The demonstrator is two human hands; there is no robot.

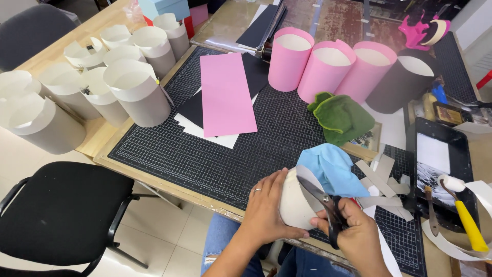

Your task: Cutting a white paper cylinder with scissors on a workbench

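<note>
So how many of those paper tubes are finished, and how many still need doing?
Three pink tubes stand wrapped at the back of the cutting mat. The left hand holds one grey tube while the right hand cuts at its rim with scissors. About ten bare grey tubes and a pink sheet remain unused.

You look down on a wooden worktable [102,146] under even light | pale tiled floor [169,241] beneath | black chair [61,210] at left | grey chair [31,31] beyond
</note>
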